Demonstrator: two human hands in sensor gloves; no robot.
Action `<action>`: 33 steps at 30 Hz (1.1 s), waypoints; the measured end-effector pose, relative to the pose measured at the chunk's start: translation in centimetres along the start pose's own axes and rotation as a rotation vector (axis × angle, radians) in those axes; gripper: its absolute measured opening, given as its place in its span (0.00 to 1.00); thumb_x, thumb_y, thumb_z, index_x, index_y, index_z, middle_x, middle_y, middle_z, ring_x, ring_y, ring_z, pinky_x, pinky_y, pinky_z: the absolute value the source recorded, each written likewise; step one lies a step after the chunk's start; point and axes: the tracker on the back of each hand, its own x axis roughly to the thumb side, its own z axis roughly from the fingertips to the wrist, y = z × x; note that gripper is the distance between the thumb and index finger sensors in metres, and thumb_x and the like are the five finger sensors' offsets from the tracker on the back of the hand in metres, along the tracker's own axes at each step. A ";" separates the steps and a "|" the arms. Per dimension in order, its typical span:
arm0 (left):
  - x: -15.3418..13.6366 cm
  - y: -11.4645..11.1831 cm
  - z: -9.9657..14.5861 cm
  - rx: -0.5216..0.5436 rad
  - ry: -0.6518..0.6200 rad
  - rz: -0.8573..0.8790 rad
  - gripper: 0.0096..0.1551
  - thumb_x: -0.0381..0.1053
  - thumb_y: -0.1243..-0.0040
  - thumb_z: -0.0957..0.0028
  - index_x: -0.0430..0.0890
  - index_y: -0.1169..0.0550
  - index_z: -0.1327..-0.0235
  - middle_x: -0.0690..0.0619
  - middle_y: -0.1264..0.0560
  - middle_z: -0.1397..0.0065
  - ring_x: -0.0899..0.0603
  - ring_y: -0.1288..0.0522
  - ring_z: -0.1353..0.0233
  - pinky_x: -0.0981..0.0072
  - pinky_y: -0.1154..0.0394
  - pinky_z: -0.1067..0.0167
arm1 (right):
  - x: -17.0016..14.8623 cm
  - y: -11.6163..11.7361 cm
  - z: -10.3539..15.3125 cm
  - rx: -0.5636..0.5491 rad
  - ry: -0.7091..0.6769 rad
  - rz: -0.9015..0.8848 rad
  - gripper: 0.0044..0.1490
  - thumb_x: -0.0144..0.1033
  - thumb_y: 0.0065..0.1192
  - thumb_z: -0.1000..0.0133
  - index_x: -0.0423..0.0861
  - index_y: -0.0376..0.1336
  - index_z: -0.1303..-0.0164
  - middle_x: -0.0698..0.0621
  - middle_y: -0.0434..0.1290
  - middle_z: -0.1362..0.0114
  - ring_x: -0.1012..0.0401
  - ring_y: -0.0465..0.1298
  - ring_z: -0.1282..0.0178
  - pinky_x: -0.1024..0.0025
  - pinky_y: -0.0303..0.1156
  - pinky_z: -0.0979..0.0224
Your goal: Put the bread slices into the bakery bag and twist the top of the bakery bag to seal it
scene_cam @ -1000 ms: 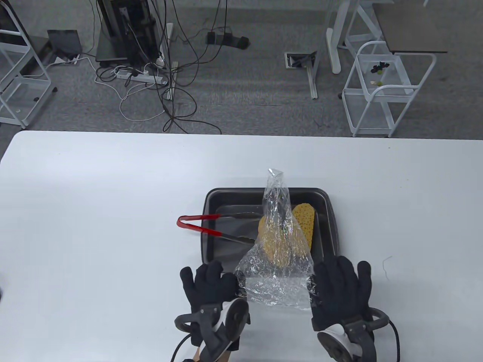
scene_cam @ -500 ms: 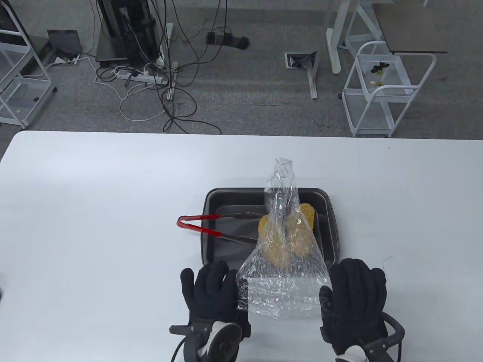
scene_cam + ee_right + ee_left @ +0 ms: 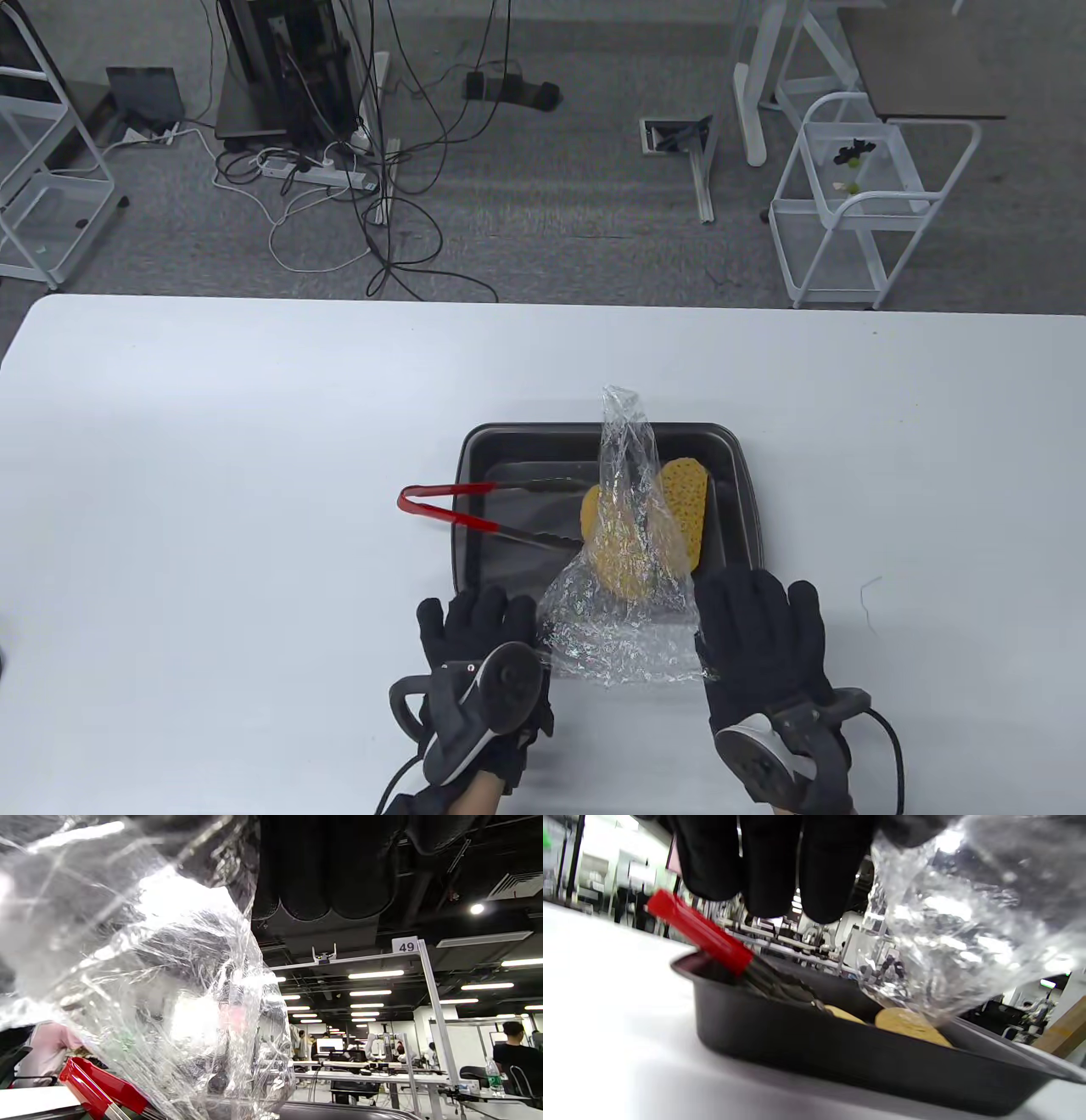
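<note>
Clear crinkled plastic, the bakery bag (image 3: 632, 586) is held up between the two hands above the near edge of the dark baking tray (image 3: 475, 458), which sits on the white table (image 3: 212, 475) toward its near edge. The bag's long axis runs away from the person: its wide end is nearest them, stretched between the gloves, and it narrows to a bunched tip (image 3: 619, 399) over the tray's far edge. The left hand (image 3: 484, 637) pinches the wide end's left corner, and the right hand (image 3: 759, 641) holds the right corner; in the table view the backs of the gloves hide how the fingertips close, though the film clearly hangs from both. Each hand is equally close to its own corner, so neither has the advantage.

Two round, yellow, porous bread slices (image 3: 653, 526) lie in the right half of the tray, under and behind the film. Whether either is already inside the bag I cannot tell; the left wrist view shows them resting low on the tray floor with the plastic above. Red-handled tongs (image 3: 475, 509) lie across the tray's left edge, handles out over the table. The next move likely turns on getting the bag's opening around the slices.
</note>
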 end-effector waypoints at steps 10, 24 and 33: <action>2.6 3.2 3.3 0.348 -0.284 0.070 0.32 0.66 0.54 0.44 0.52 0.19 0.37 0.47 0.24 0.24 0.33 0.29 0.22 0.28 0.47 0.21 | 0.8 -5.3 1.7 -0.385 -0.079 -0.126 0.38 0.40 0.61 0.46 0.42 0.59 0.25 0.36 0.73 0.27 0.36 0.74 0.32 0.30 0.57 0.25; 0.1 -0.5 0.1 0.074 -0.110 0.196 0.27 0.62 0.47 0.43 0.51 0.16 0.43 0.42 0.26 0.24 0.31 0.28 0.24 0.29 0.43 0.22 | 0.2 -0.8 0.4 -0.057 -0.020 -0.033 0.31 0.37 0.64 0.47 0.41 0.70 0.34 0.38 0.78 0.32 0.38 0.78 0.35 0.31 0.59 0.26; -1.2 -1.9 -1.3 -0.105 -0.124 0.299 0.26 0.62 0.47 0.44 0.50 0.15 0.46 0.43 0.22 0.27 0.31 0.24 0.28 0.29 0.41 0.23 | 0.2 -2.3 0.0 -0.209 -0.020 -0.040 0.28 0.37 0.69 0.50 0.36 0.75 0.45 0.41 0.88 0.52 0.45 0.87 0.55 0.37 0.67 0.30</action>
